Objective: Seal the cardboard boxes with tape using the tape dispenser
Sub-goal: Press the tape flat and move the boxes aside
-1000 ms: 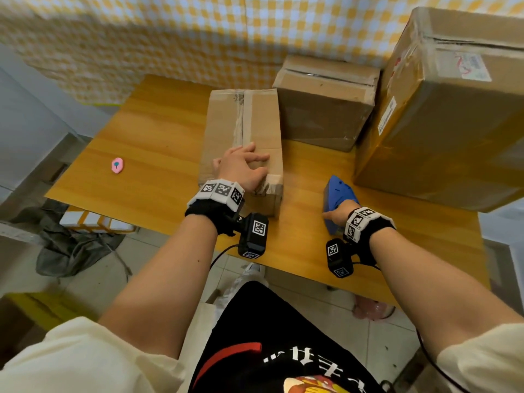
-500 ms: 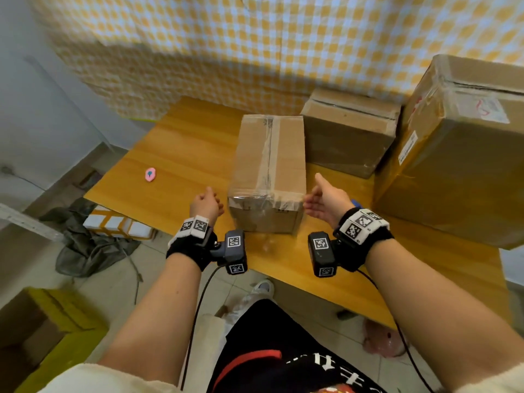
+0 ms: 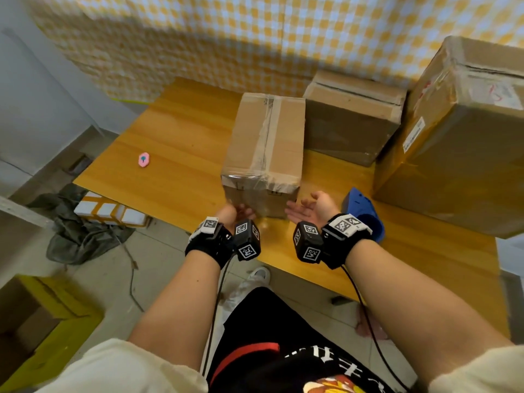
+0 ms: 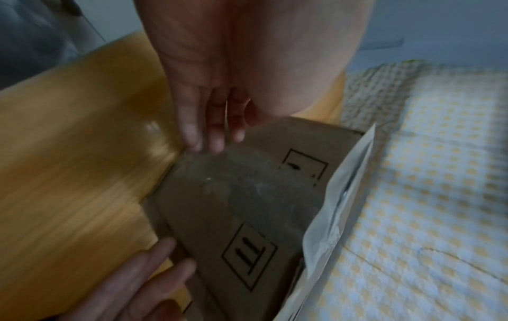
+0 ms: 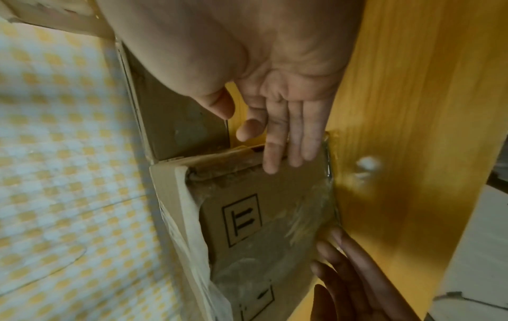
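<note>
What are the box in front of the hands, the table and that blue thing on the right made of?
The box: brown corrugated cardboard by the look, matte, with glossy clear tape along its top seam. The table: wood or wood-look laminate, with visible grain and a shiny finish. The blue tape dispenser: probably moulded plastic, smooth and uniformly coloured.

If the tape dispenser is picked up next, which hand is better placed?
Right. The blue tape dispenser lies on the table just beside the right hand; the left hand is at the taped box's far corner. Both hands are open.
</note>
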